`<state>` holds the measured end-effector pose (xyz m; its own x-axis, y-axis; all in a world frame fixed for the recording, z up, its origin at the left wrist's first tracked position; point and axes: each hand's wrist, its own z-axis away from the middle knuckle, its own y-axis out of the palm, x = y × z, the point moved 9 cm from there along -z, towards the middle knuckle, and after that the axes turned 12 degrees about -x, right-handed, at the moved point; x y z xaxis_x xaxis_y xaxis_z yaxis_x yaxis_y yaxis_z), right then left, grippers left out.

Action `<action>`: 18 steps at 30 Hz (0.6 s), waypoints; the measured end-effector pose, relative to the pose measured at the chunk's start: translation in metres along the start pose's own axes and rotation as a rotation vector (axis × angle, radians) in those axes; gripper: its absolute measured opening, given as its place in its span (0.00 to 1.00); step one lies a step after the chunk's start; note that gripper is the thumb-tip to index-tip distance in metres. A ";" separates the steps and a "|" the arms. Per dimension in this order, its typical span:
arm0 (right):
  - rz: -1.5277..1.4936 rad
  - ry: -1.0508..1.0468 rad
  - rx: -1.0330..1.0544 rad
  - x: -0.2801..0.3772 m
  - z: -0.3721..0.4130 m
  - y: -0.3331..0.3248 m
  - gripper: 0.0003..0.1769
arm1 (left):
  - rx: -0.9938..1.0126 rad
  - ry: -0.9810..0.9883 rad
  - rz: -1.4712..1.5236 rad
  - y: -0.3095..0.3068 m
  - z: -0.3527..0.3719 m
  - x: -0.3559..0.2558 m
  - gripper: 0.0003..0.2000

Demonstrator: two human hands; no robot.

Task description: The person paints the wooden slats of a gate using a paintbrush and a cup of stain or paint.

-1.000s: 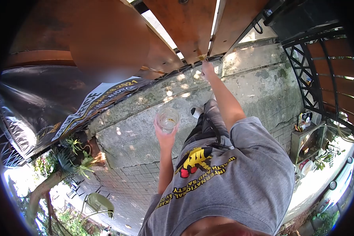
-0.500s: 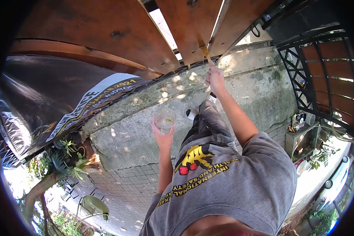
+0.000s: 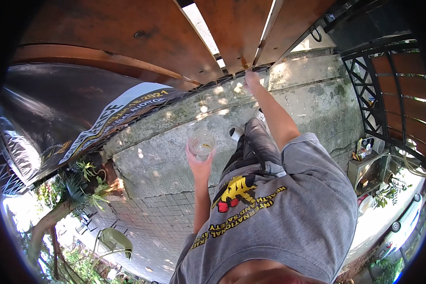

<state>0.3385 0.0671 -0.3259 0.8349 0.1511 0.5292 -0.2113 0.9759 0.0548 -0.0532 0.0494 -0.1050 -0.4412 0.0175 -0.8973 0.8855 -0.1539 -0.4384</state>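
Right hand has gone back up to the lower edge of the wooden planks since half a second ago, and the yellowish tip that showed above its fingers then no longer shows. The glass jar has shifted only slightly in the view.

Hands: the left hand is raised in front of the chest and cups the jar from below, with the fingers wrapped round its base and lower wall. The right hand is at full reach with its fingers bunched shut against the plank edge. What they pinch is too small to make out.

Location: the jar is held in the air over the concrete ground, well apart from the planks and level with the person's shoe. It is open at the top and roughly upright, with a little pale liquid at the bottom (the amount cannot be judged).

Handling, as a judgement: the jar looks light, rigid, smooth-walled and breakable, and a drop onto concrete would likely shatter it. The present hold round the base and lower wall seems sound. A tilt could spill the contents, and wet fingers would make the glass slippery.

Surroundings: a printed banner hangs along the fence foot, a potted plant stands at the left, and an iron gate at the right.
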 end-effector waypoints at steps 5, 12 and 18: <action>-0.257 -0.151 0.106 0.017 0.121 0.006 0.23 | -0.037 0.034 -0.016 -0.010 -0.003 -0.001 0.51; -0.180 -0.188 0.251 -0.003 0.154 -0.011 0.26 | -0.053 0.014 -0.029 -0.012 -0.006 0.002 0.49; 0.077 -0.142 0.111 -0.035 0.071 0.007 0.22 | -0.026 -0.005 -0.004 -0.005 -0.008 0.003 0.50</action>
<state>0.2722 0.0580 -0.2840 0.7358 0.1932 0.6490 -0.3328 0.9379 0.0982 -0.0575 0.0581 -0.1060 -0.4457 0.0133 -0.8951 0.8871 -0.1277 -0.4436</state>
